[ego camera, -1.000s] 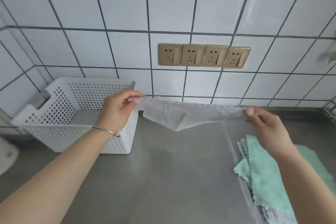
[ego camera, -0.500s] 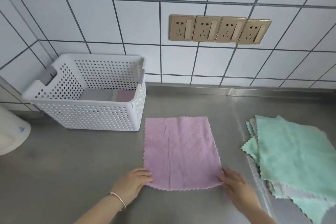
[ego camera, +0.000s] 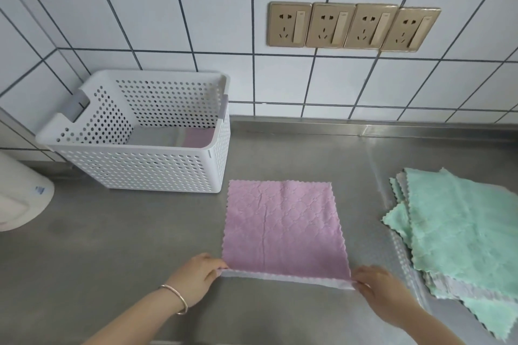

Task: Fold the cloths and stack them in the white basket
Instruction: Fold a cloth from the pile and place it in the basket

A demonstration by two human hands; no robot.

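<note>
A pink cloth (ego camera: pixel 283 227) lies flat on the steel counter, its near edge lifted a little so the pale underside shows. My left hand (ego camera: pixel 196 277) pinches the near left corner and my right hand (ego camera: pixel 378 288) pinches the near right corner. The white perforated basket (ego camera: pixel 157 168) stands to the back left against the wall, with a folded pink cloth (ego camera: pixel 197 138) in its bottom. A pile of green and grey cloths (ego camera: pixel 462 232) lies unfolded at the right.
The steel counter (ego camera: pixel 126 255) runs to a tiled wall with a row of gold sockets (ego camera: pixel 353 26). A white rounded container (ego camera: pixel 19 196) sits at the far left edge.
A second ago I held the cloth stretched in the air. It was then spread flat on the counter, and now both hands have pinched and raised its near corners.
</note>
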